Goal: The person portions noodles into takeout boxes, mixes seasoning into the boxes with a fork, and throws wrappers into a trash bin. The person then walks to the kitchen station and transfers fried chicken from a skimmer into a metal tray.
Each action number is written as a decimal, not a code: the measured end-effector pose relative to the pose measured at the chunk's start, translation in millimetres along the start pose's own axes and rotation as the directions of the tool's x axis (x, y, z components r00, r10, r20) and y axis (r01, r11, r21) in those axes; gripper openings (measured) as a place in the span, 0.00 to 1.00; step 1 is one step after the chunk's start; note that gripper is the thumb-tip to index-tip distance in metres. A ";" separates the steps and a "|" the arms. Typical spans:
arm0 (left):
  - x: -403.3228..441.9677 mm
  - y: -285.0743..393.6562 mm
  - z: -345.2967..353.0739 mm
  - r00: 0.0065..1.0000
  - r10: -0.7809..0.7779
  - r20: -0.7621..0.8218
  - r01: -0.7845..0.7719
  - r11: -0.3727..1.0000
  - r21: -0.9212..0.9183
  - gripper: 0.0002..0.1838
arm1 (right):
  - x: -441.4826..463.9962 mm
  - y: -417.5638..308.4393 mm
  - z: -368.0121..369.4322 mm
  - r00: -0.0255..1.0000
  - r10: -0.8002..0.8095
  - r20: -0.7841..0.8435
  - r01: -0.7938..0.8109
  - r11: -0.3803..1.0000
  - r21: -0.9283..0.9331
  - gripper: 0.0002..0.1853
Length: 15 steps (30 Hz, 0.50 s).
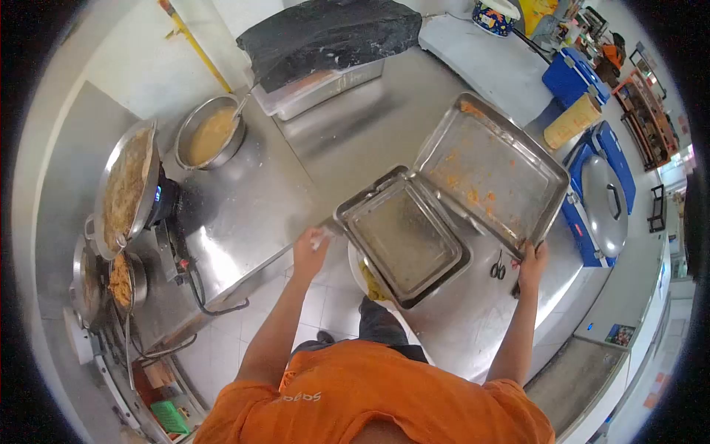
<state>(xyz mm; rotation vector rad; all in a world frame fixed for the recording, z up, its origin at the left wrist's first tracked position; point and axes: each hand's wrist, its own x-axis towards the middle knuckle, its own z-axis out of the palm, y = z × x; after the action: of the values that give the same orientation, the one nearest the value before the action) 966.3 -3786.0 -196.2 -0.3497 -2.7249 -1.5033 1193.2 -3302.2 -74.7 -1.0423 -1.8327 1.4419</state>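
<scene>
My right hand [532,263] is closed on the near corner of a large metal tray [510,159], which is tilted and smeared with orange food residue. Partly under that tray's left edge sits a smaller stack of rectangular metal trays [403,240], the top one holding a thin, dull film. My left hand [310,253] is closed beside the stack's left corner, with something small and whitish at its fingertips that I cannot make out. Black-handled scissors [498,266] lie on the steel table, just left of my right hand.
At the left, a big wok [127,189] of frying oil stands on a burner, near a pot of pale batter [212,135]. A strainer of fried food [122,281] sits lower. Black plastic [329,37] covers a bin at the back. Blue coolers [580,222] stand right.
</scene>
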 end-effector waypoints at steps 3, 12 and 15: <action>-67.2 -38.4 -37.8 0.995 -0.077 0.058 0.080 0.996 -0.041 0.09 | -56.1 -17.7 -2.6 0.996 -0.084 0.038 0.090 0.969 -0.231 0.08; -243.1 -140.7 -174.4 0.992 -0.126 0.006 0.126 0.985 -0.117 0.03 | -150.7 -10.7 20.9 0.668 -0.707 0.231 0.609 0.342 -0.716 0.26; -296.1 -164.5 -211.8 0.983 -0.175 -0.055 0.162 0.969 -0.185 0.03 | -174.3 -13.3 27.6 0.685 -0.663 0.304 0.610 0.292 -0.737 0.34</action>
<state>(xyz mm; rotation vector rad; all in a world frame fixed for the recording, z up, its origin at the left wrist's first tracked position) 1201.4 -4103.8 -253.6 -0.0637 -2.6292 -1.7731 1259.5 -3465.9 -64.3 -0.4962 -2.4969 0.0075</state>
